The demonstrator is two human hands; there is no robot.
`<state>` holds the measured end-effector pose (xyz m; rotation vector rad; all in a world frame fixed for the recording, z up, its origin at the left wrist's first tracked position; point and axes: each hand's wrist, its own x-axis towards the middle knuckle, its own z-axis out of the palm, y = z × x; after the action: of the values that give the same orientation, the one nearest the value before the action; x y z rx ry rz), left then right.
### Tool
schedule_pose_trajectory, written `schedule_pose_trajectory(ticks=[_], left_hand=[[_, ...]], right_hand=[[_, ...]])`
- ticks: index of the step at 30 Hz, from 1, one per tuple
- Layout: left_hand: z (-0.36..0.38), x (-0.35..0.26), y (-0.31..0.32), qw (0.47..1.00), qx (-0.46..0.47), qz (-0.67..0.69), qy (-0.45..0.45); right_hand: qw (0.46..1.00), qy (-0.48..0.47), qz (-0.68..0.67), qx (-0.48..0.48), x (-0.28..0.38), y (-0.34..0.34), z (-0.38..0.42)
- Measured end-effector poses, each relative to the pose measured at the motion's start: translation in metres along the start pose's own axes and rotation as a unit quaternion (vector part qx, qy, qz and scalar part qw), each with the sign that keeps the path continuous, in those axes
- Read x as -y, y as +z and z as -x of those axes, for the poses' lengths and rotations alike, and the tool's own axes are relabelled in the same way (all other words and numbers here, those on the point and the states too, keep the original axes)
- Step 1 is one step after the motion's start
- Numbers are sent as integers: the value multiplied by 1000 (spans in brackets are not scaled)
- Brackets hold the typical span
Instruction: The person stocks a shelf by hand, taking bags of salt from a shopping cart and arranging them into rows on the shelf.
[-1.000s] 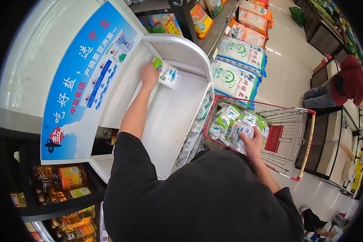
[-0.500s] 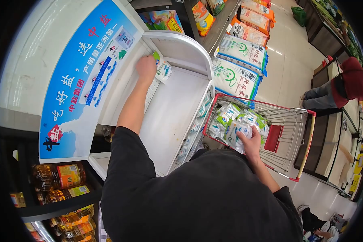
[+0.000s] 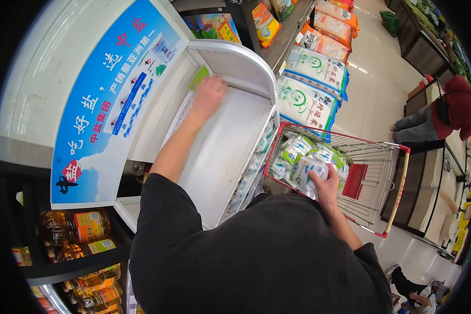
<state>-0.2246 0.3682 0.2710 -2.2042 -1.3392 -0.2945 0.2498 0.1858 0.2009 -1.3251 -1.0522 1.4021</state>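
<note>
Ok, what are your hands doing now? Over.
Left hand presses salt packet against shelf back. Right hand grips packet in cart. Nothing blocking.

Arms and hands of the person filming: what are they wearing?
A black top with short sleeves that end near the elbow, so both forearms are bare. The left hand and right hand are ungloved; no watch, ring or bracelet shows.
</note>
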Motion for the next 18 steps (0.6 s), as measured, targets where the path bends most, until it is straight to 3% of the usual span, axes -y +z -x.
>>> schedule_pose_trajectory(ticks=[3, 4, 6, 7, 9, 10, 12, 13, 16, 17, 18], left_hand=[[-2, -84, -40, 946, 195, 257, -37], [-4, -107, -49, 901, 246, 354, -43], [10, -153, -41, 737, 255, 621, -84], [11, -174, -49, 736, 256, 621, -85], [7, -202, -67, 426, 192, 858, -213], [8, -203, -64, 424, 195, 859, -211], [3, -210, -51, 400, 145, 844, -325], [-4, -209, -63, 360, 135, 865, -322], [-12, -202, -78, 513, 150, 798, -280], [-15, -198, -78, 511, 152, 799, -277], [-17, -192, -78, 550, 150, 772, -282]], right_hand=[[999, 13, -41, -4, 30, 1, 4], [998, 3, -67, 15, 38, -1, 2], [995, -4, -92, 32, 56, -4, 1], [991, -21, -126, 43, 66, -3, -1], [983, -51, -162, 68, 67, -4, -11], [984, -50, -161, 64, 66, -2, -16], [991, -52, -117, 41, 68, -3, -25], [989, -32, -141, 38, 62, -3, -29], [990, -36, -135, 17, 51, 2, -32], [990, -37, -134, 12, 46, 4, -36], [990, -34, -133, 15, 39, 9, -39]])
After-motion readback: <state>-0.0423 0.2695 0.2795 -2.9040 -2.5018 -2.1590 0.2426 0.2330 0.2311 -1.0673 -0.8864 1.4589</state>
